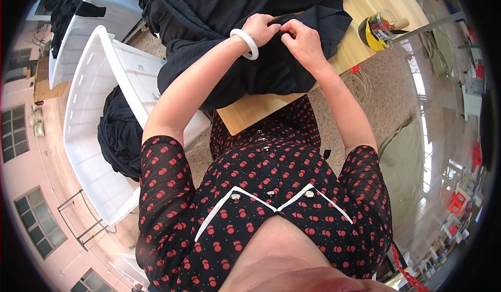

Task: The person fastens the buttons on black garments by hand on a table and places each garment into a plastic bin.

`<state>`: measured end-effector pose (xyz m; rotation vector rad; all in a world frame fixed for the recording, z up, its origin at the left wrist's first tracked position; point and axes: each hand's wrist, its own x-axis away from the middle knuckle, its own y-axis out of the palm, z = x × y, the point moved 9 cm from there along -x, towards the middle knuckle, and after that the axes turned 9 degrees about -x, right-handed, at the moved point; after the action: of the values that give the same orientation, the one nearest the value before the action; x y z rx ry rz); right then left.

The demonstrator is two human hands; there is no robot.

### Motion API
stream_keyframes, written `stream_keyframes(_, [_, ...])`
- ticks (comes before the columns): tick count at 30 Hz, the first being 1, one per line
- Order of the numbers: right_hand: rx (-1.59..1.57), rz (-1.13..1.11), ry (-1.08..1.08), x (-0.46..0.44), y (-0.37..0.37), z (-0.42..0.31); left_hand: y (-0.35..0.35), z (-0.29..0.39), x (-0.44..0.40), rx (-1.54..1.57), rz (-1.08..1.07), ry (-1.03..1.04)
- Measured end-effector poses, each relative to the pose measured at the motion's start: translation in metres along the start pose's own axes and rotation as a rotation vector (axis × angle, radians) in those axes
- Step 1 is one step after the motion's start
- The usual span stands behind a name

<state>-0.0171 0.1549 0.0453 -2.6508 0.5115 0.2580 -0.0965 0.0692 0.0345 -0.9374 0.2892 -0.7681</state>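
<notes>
Black fabric [255, 70] lies heaped over a light wooden table [261, 112] and hangs a little past its near edge. My left hand [259, 29], with a white bangle [249, 43] on its wrist, pinches a fold of this cloth. Close beside it, my right hand [302, 43] is closed too, thumb and forefinger pressed together on the same fold. A small gap separates the two hands. Whatever lies exactly between the fingertips is too small to make out apart from the cloth.
A clear jar with a yellow and black band [377, 31] stands at the table's right edge, holding small tools. To the left is a white plastic bin [94, 182] with dark cloth [119, 130] inside. Another white bin [107, 23] stands behind it.
</notes>
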Motion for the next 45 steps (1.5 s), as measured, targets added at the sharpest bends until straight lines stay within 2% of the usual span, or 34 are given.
stream_keyframes(4, [0.063, 0.017, -0.073, 0.001, -0.001, -0.008, -0.001, 0.0, 0.0, 0.068, -0.036, -0.01])
stream_keyframes(11, [0.226, 0.013, -0.348, 0.006, 0.002, -0.027, -0.004, 0.021, 0.013, -0.299, 0.11, 0.221])
stream_keyframes(14, [0.255, 0.021, -0.38, 0.006, 0.0, -0.032, -0.007, 0.029, 0.023, -0.348, 0.12, 0.292])
stream_keyframes(20, [0.316, 0.006, -0.379, 0.004, 0.001, -0.041, -0.01, 0.027, 0.026, -0.315, 0.245, 0.252])
stream_keyframes(23, [0.258, 0.022, -0.366, 0.003, -0.001, -0.04, -0.015, 0.025, 0.026, -0.24, 0.304, 0.251])
stream_keyframes(26, [0.142, 0.018, -0.318, 0.002, -0.005, -0.041, -0.024, 0.029, 0.031, -0.156, 0.34, 0.34])
stream_keyframes(29, [-0.023, -0.035, -0.221, 0.0, -0.007, -0.037, -0.035, 0.038, 0.039, -0.076, 0.27, 0.457])
stream_keyframes(32, [-0.194, -0.171, -0.085, -0.005, -0.002, -0.032, -0.042, 0.04, 0.041, -0.028, 0.135, 0.483])
stream_keyframes(35, [-0.258, -0.4, 0.085, -0.008, 0.003, -0.028, -0.037, 0.031, 0.037, 0.077, -0.122, 0.384])
stream_keyframes(37, [-0.35, -0.43, 0.119, -0.011, 0.006, -0.025, -0.03, 0.022, 0.035, 0.117, -0.271, 0.325])
stream_keyframes(38, [-0.395, -0.444, 0.137, -0.011, 0.008, -0.024, -0.031, 0.02, 0.034, 0.107, -0.259, 0.315])
stream_keyframes(41, [-0.284, -0.405, 0.037, -0.006, 0.01, -0.02, -0.025, 0.008, 0.033, 0.058, -0.234, 0.298])
stream_keyframes(42, [-0.124, -0.377, -0.103, -0.003, 0.009, -0.022, -0.02, -0.001, 0.033, 0.026, -0.233, 0.299])
stream_keyframes(44, [0.071, -0.392, -0.018, 0.004, 0.005, -0.009, -0.01, -0.019, 0.032, -0.069, -0.295, 0.264])
stream_keyframes(45, [0.141, -0.414, -0.061, 0.011, 0.007, 0.002, -0.004, -0.029, 0.03, -0.132, -0.357, 0.228])
